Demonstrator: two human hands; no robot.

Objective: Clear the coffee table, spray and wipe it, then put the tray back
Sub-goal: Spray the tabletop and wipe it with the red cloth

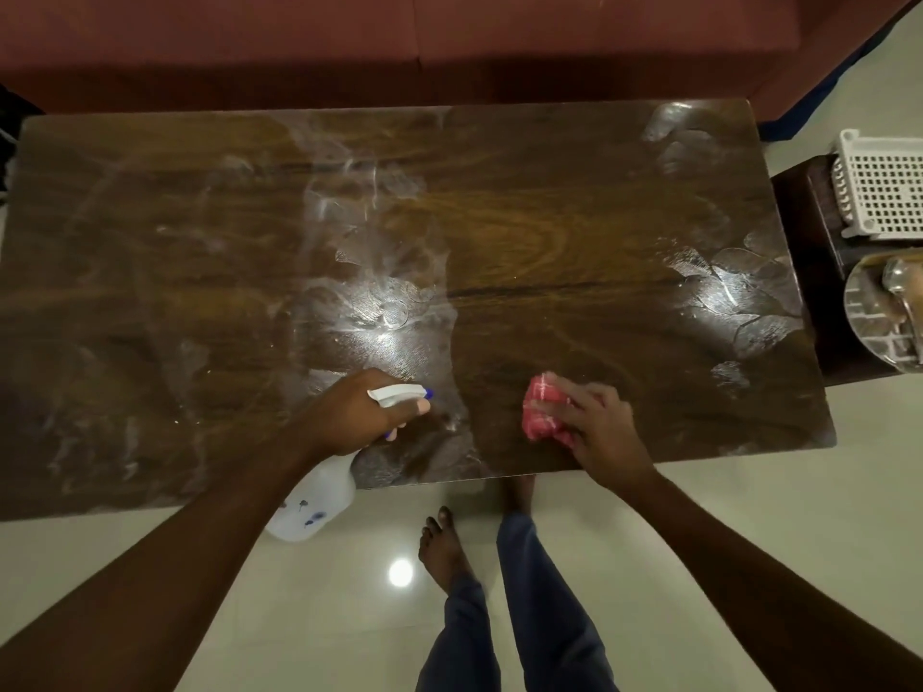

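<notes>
**Hands.** The left hand [354, 417] was noted clamped round the neck of a translucent white plastic spray bottle [314, 506]. One finger was laid along its white trigger head, and the blue-tipped nozzle was aimed out over the surface. The bottle's body was seen hanging past the near edge, above the floor. The right hand [599, 432] was recorded curled over a bunched pink-red checked cloth [542, 412], which was pressed flat near the front edge, right of centre.

**Worktop.** The dark brown glossy wooden worktop [499, 217] was marked by wet spray film at centre [384, 302] and at the right end, with pale streaks towards the left.

**Surroundings.** Beyond the right end, a white perforated plastic tray [884, 192] was seen parked on a dark low stand [809, 232]. A clear round plastic item was set beside it, partly cut off by the frame. A red sofa [349, 42] was noted behind, and pale floor tiles [749, 516] in front.

**Step.** Clearing was judged done, with spraying and wiping in hand. The tray's return had not yet begun.

**Next.** The cloth would probably need to be drawn through the wet patches with steady pressure, the far edge and both ends included. The bottle would be better set down off the surface first.
</notes>
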